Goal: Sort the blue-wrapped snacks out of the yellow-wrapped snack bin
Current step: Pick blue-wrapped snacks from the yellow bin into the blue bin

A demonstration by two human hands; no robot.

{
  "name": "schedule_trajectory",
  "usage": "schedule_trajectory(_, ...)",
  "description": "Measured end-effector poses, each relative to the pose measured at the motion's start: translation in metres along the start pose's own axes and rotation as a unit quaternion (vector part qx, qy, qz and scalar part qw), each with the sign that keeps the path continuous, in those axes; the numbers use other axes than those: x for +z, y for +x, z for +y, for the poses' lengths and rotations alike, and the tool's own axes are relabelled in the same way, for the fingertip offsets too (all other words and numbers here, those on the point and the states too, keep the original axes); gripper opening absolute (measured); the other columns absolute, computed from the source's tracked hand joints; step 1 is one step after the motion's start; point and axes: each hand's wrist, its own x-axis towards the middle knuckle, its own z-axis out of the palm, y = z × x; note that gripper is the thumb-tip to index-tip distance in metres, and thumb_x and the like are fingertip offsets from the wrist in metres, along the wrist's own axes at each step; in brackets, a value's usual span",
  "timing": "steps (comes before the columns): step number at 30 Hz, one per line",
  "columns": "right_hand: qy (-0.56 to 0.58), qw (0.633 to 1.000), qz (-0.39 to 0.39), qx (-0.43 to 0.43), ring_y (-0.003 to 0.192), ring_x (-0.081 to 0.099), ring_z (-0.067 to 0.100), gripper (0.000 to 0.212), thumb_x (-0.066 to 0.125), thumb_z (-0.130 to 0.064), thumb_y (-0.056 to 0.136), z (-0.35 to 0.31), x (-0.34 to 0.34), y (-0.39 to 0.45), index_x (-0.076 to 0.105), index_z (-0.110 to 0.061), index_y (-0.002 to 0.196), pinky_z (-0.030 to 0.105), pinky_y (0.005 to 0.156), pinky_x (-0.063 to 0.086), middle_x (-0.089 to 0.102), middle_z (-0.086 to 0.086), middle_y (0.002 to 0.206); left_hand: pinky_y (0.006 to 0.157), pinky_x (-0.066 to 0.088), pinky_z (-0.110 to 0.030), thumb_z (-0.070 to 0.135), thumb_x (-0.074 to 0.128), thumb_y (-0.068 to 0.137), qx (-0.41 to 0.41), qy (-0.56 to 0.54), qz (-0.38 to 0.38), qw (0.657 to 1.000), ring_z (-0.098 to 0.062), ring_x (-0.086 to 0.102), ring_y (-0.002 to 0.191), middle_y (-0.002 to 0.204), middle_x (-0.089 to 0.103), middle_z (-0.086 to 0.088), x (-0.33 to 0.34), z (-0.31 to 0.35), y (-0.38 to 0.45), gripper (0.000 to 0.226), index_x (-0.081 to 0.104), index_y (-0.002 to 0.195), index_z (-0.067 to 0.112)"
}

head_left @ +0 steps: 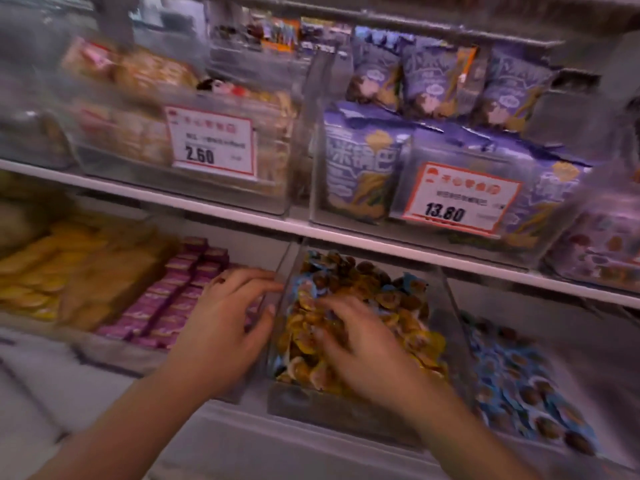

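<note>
I am raking my right hand point(360, 344), fingers spread and gripping nothing, through the yellow-wrapped snack bin point(349, 415); blue-wrapped snacks point(304, 285) are lying beyond my fingertips, unsorted. My left hand point(221, 320) is resting open on the bin's left wall.

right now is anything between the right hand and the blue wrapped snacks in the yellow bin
Nothing visible does. The right hand is already inside the yellow bin, fingers down on the pile, and the blue-wrapped snacks lie exposed on top just beyond its fingertips. The left hand rests on the bin's left wall.
</note>
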Motion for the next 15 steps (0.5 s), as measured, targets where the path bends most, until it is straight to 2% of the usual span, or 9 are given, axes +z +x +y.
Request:
schedule_trajectory(3, -0.056, 0.995, -0.083, 0.005, 0.147, 0.022, 0.024, 0.063, 0.049, -0.047, 0.097, -0.003, 0.033, 0.028, 0.034, -0.019, 0.151, 0.035, 0.120, 0.020, 0.027, 0.006, 0.159, 0.098, 0.048, -0.040, 0.037, 0.050, 0.089, -0.014, -0.019, 0.009, 1.000, -0.012, 0.055, 0.118, 0.121, 0.059, 0.015, -0.002, -0.003, -0.003, 0.031, 0.066, 0.114, 0.031)
schedule_trajectory(5, -0.091, 0.990, -0.105, 0.001, 0.149, 0.016, 0.022, 0.068, 0.043, -0.055, 0.097, 0.005, 0.039, 0.037, 0.028, -0.021, 0.154, 0.036, 0.122, 0.017, 0.017, 0.001, 0.164, 0.096, 0.049, -0.041, 0.037, 0.051, 0.089, -0.023, -0.030, 0.003, 0.999, -0.013, 0.056, 0.114, 0.122, 0.057, 0.016, -0.002, -0.003, -0.002, 0.031, 0.065, 0.115, 0.033)
schedule_trajectory(8, -0.146, 0.985, -0.088, -0.032, 0.140, 0.034, 0.016, 0.056, 0.039, -0.056, 0.093, 0.021, 0.028, 0.037, 0.043, -0.035, 0.144, 0.037, 0.112, 0.036, 0.030, -0.009, 0.158, 0.096, 0.048, -0.038, 0.040, 0.047, 0.088, -0.028, -0.039, -0.008, 0.999, -0.011, 0.056, 0.111, 0.123, 0.054, 0.017, 0.000, 0.000, 0.002, 0.033, 0.063, 0.117, 0.035)
schedule_trajectory(10, -0.194, 0.977, -0.088, -0.022, 0.130, 0.044, 0.015, 0.050, 0.038, -0.055, 0.089, 0.034, 0.014, 0.035, 0.052, -0.038, 0.135, 0.039, 0.102, 0.044, 0.043, -0.014, 0.148, 0.095, 0.048, -0.037, 0.041, 0.046, 0.087, -0.034, -0.045, -0.015, 0.998, -0.012, 0.056, 0.108, 0.123, 0.055, 0.016, 0.001, 0.001, 0.003, 0.034, 0.063, 0.116, 0.036)
schedule_trajectory(15, -0.234, 0.964, -0.119, 0.043, 0.116, 0.056, 0.018, 0.042, 0.050, -0.054, 0.081, 0.064, -0.032, 0.034, 0.064, -0.042, 0.119, 0.033, 0.095, 0.046, 0.061, -0.008, 0.122, 0.093, 0.045, -0.035, 0.036, 0.052, 0.088, -0.041, -0.027, -0.022, 0.999, -0.016, 0.058, 0.105, 0.120, 0.058, 0.012, -0.001, -0.006, 0.008, 0.030, 0.065, 0.116, 0.034)
